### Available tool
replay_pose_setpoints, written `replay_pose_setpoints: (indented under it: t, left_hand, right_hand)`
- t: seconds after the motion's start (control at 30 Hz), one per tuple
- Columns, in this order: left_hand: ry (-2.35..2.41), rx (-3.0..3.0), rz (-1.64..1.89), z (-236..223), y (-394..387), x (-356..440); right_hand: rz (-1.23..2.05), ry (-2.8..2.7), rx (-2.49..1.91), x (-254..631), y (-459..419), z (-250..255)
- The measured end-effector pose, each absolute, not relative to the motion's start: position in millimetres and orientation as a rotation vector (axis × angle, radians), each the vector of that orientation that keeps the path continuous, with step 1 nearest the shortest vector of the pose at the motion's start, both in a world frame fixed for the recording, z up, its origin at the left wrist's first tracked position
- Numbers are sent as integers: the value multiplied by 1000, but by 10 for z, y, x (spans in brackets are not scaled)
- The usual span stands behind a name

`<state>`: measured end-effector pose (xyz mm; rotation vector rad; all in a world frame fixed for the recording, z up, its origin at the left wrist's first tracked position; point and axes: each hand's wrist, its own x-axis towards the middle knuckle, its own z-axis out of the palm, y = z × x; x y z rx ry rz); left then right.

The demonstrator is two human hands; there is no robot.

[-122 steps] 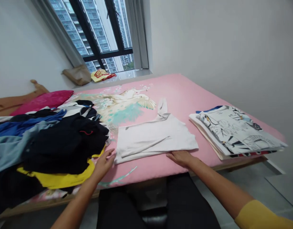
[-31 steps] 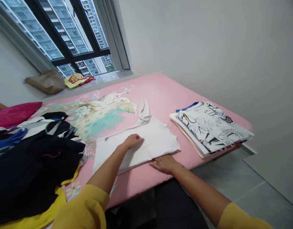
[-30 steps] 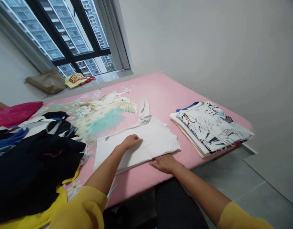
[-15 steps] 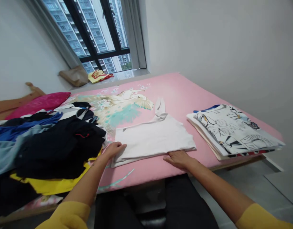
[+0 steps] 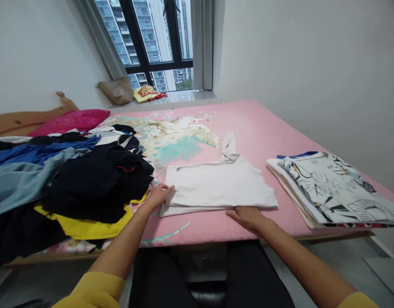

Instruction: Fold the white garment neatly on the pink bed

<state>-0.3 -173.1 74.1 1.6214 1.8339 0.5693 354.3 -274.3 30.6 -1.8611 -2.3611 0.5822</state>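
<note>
A white garment lies partly folded on the pink bedsheet, one strap trailing toward the far side. My left hand rests at its left edge, fingers stretched along the fabric. My right hand lies flat on the sheet, fingertips touching the garment's near edge. Both hands hold nothing.
A heap of dark, blue and yellow clothes covers the bed's left side. A stack of folded printed garments sits at the right near the bed's edge. A pink pillow lies at the back left. A brown bag and a yellow packet sit on the windowsill.
My left hand slid from the middle of the white garment to its left edge and opened out. The right hand stayed at the near edge. The view swung left.
</note>
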Motion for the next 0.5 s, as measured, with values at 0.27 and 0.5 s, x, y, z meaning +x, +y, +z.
replay_pose_setpoints:
  t: [0.27, 0.5]
  left_hand:
    - [1820, 1836, 274, 780, -1916, -5]
    - [1501, 2617, 370, 607, -2179, 23]
  right_hand:
    - [528, -2375, -1833, 3571, -2737, 230]
    - [609, -2344, -1851, 3563, -2738, 288]
